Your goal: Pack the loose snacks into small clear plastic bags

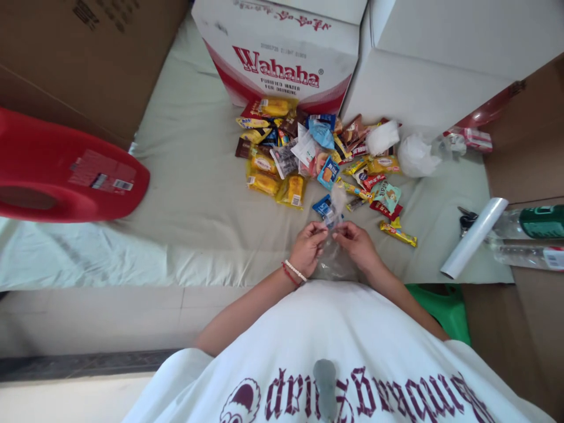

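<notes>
My left hand (307,248) and my right hand (356,244) meet over the near edge of the cloth-covered surface (189,200). Both pinch the top of a clear plastic bag (333,258) that hangs between them, its mouth twisted up toward the snack pile. The left wrist wears a red and a white bracelet. Just beyond the fingers lies a heap of small wrapped snacks (308,158): yellow cake packets, blue and red sachets, brown bars. A blue packet (323,207) lies nearest the fingertips.
A white and red Wahaha water carton (282,53) and a white box (423,70) stand behind the pile. A red plastic stool (61,170) lies at left, brown cardboard boxes at both sides. A roll of clear bags (473,238), bottles and keys lie at right.
</notes>
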`<state>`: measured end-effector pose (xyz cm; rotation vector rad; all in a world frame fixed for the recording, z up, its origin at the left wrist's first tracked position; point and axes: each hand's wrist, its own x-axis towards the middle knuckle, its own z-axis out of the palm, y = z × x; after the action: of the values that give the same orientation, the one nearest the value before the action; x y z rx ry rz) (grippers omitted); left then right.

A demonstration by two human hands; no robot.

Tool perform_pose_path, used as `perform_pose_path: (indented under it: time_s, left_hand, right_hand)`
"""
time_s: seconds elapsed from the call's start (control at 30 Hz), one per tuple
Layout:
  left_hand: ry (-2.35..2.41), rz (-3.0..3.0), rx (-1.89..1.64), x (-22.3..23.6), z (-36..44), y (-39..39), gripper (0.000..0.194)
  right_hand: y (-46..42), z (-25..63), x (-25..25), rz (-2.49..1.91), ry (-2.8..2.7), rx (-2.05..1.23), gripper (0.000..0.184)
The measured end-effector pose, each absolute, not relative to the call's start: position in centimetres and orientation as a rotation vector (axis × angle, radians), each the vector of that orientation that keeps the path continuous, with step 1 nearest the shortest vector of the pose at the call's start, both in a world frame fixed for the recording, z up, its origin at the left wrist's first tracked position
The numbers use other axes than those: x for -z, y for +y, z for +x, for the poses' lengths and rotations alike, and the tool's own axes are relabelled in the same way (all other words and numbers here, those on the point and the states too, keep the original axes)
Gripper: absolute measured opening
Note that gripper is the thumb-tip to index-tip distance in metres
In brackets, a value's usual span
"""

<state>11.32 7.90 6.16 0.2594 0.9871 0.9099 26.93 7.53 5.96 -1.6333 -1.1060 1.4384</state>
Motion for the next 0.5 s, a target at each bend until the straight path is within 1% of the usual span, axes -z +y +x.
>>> perform_pose_path:
  time_s: [0.07, 0.13, 0.2, 0.27, 0.33, 0.4, 0.47, 0.5]
  left_hand:
    - [1.067, 0.236, -0.995, -5.8, 10.4, 7.8, 0.043]
    - [1.127, 0.218, -1.069, -5.5, 9.2, 7.6, 0.049]
    - [1.176, 0.217, -1.08, -5.4, 8.0, 7.3, 0.053]
    - [1.184, 0.215, -1.037, -5.6, 7.4, 7.1, 0.057]
    - [1.149, 0.221, -0.993, -5.9, 7.2, 6.9, 0.061]
    - [1.124, 0.252, -0.99, -6.1, 7.1, 6.7, 0.064]
    - [1.172, 0.287, -1.049, -5.9, 6.8, 6.4, 0.064]
    - [1.231, 0.296, -1.091, -5.7, 6.4, 6.0, 0.063]
  right_hand:
    - [7.7, 27.7, -5.5, -1.604, -0.991, -1.462, 0.032]
    - [7.5, 29.0, -5.7, -1.595, -0.869, -1.407, 0.03]
    - [7.1, 30.1, -6.4, -1.575, -0.73, -1.404, 0.03]
    - [6.7, 30.4, -7.3, -1.5, -0.594, -1.513, 0.032]
    - [6.4, 30.0, -8.0, -1.394, -0.489, -1.699, 0.036]
    - [6.5, 29.2, -8.3, -1.341, -0.456, -1.862, 0.046]
    - [6.9, 28.3, -8.1, -1.377, -0.489, -1.935, 0.058]
    - [7.2, 28.0, -7.9, -1.413, -0.515, -1.929, 0.059]
